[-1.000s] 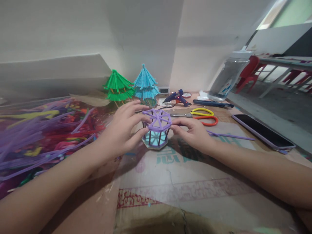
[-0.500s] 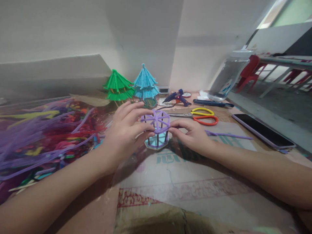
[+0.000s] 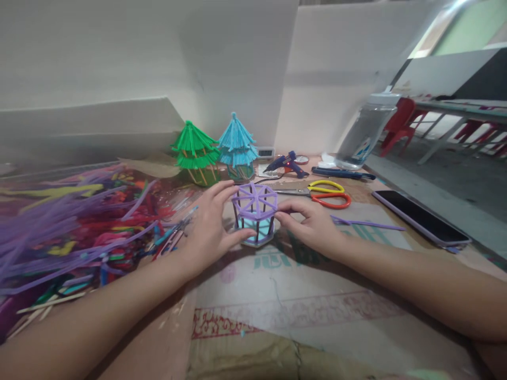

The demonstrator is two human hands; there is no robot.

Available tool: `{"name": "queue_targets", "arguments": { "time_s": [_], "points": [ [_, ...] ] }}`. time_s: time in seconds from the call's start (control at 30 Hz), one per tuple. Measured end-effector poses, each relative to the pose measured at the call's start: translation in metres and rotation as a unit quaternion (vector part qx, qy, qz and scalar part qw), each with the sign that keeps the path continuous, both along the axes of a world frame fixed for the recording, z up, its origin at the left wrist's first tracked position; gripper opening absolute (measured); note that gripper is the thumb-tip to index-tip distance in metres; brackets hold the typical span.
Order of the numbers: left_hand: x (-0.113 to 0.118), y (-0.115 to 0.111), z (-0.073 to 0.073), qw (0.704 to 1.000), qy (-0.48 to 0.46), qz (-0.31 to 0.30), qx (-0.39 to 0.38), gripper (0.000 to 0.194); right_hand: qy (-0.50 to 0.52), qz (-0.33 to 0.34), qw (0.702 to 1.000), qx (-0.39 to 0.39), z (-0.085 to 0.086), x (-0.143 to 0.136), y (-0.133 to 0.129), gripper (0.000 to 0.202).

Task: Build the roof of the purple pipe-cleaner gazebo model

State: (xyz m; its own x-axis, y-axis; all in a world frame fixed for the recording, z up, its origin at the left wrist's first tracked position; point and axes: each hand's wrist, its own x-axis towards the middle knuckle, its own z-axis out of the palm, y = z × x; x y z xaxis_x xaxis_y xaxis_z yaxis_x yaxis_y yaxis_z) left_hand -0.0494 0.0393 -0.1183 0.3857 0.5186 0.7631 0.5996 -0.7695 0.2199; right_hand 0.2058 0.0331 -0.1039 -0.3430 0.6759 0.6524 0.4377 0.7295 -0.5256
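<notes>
A small octagonal frame (image 3: pixel 256 203) of purple strips on dark posts, with a light blue base, stands upright on the covered table in front of me. My left hand (image 3: pixel 214 224) is at its left side, fingers behind and thumb in front near the posts, holding it loosely. On the right, my right hand (image 3: pixel 307 221) pinches the frame's purple upper rim between thumb and index finger. A loose purple strip (image 3: pixel 372 224) lies to the right of my right hand.
Behind stand a green tiered model (image 3: pixel 195 148) and a blue one (image 3: pixel 236 142). A glue gun (image 3: pixel 287 164), scissors (image 3: pixel 328 194), a phone (image 3: pixel 422 217) and a clear bottle (image 3: pixel 366 132) lie or stand rightward. Colourful strips (image 3: pixel 99 216) are heaped left.
My left hand has spread wider, its thumb lowered from the purple top to the posts. My right hand keeps its place at the rim. The view has shifted slightly.
</notes>
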Motion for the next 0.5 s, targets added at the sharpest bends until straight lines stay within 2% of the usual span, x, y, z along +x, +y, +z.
{"name": "queue_targets", "arguments": {
  "time_s": [0.1,0.27,0.4,0.5],
  "points": [
    [0.006,0.001,-0.015,0.996,-0.024,-0.002,-0.085,0.106,0.001,-0.003,1.000,0.022,-0.004,0.000,0.001,0.013],
    [0.013,0.004,-0.022,0.973,-0.068,-0.018,-0.222,0.109,-0.011,-0.011,0.999,0.031,-0.008,0.002,0.002,0.016],
    [0.015,0.006,-0.027,0.965,-0.075,-0.030,-0.251,0.110,-0.023,-0.009,0.998,0.058,-0.008,0.003,0.001,0.020],
    [0.015,0.008,-0.032,0.963,-0.077,-0.058,-0.253,0.109,-0.036,-0.006,0.998,0.051,-0.009,0.002,0.000,0.023]
  ]
}}
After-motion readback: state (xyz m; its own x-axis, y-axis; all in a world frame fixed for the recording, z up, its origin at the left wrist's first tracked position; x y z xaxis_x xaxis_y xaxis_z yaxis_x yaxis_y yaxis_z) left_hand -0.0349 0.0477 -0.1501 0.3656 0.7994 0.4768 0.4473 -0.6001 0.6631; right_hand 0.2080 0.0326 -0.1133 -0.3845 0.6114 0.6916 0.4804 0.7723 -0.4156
